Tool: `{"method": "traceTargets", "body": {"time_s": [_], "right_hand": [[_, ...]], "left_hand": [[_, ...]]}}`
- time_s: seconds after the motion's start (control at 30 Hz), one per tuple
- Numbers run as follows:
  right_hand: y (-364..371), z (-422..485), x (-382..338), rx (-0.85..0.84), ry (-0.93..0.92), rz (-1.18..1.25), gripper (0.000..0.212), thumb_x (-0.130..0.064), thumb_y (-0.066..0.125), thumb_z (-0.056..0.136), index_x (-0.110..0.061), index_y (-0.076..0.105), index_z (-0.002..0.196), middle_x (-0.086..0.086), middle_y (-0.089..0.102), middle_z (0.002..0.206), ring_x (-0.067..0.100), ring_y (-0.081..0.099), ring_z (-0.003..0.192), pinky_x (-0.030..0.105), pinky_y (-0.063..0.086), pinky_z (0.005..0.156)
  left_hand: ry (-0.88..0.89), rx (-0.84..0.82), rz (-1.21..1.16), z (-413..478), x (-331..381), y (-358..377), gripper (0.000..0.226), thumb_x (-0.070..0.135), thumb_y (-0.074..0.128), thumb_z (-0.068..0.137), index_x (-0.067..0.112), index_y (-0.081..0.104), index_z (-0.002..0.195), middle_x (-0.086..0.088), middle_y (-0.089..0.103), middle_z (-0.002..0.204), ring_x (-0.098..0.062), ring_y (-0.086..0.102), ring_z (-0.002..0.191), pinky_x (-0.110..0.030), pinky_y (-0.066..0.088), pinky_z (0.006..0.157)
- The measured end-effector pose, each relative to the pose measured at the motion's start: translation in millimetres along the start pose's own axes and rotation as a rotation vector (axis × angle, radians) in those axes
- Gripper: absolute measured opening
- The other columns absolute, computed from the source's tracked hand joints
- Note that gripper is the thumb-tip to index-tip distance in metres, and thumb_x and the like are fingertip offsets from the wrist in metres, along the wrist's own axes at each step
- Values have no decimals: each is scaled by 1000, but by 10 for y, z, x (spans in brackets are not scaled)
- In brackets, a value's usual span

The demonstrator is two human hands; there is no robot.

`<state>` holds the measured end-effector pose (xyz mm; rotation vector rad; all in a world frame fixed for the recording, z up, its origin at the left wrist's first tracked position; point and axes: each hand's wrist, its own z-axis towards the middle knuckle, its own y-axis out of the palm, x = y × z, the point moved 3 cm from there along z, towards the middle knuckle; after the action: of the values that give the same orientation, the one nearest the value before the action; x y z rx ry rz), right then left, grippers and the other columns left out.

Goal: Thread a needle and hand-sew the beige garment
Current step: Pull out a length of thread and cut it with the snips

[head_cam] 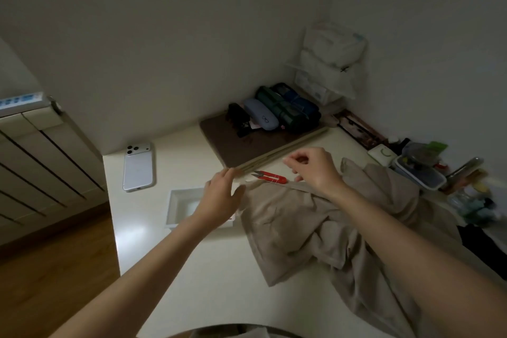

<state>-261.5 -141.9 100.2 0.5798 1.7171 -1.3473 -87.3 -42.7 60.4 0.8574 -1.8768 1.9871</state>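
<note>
The person's forearms (pixel 153 263) are bare from wrist to elbow, as are the left hand (pixel 219 196) and right hand (pixel 315 170). Low down, a sliver of greyish top (pixel 227 333) shows, too dim to make out.

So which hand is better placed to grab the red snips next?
Probably the right hand: it hovers beside the handle end of the red snips. The left hand, open, faces the blade tips. Whether the right pinches something is unclear.

We see a home: a radiator (pixel 41 162) at left, wooden floor (pixel 55 269), glasses cases (pixel 260 117) on a cluttered white table (pixel 192 269).
</note>
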Motion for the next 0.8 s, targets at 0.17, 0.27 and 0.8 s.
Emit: {"method": "traceTargets", "body": {"time_s": [0.17, 0.27, 0.8], "right_hand": [[29, -189, -227, -106, -111, 9, 4, -18, 67, 88, -15, 67, 85, -8, 60, 68, 2, 58, 59, 12, 49, 50], [-22, -240, -254, -124, -130, -4, 9, -20, 67, 87, -12, 70, 88, -8, 62, 70, 0, 58, 58, 13, 50, 52], [-217, -356, -78, -162, -99, 66, 15, -17, 68, 87, -6, 70, 96, -6, 63, 71, -1, 60, 58, 15, 52, 56]], "left_hand": [[-62, -27, -788, 10, 545, 39, 29, 21, 39, 102, 5, 56, 121, -8, 65, 110, -15, 62, 99, -17, 47, 82], [-145, -112, -1089, -69, 692, 113, 29, 22, 35, 104, 5, 58, 103, -2, 63, 72, -10, 57, 59, -20, 46, 54], [-135, 46, -825, -293, 778, 248, 12, 21, 67, 88, 21, 71, 76, 5, 49, 57, -13, 40, 60, -23, 32, 58]]}}
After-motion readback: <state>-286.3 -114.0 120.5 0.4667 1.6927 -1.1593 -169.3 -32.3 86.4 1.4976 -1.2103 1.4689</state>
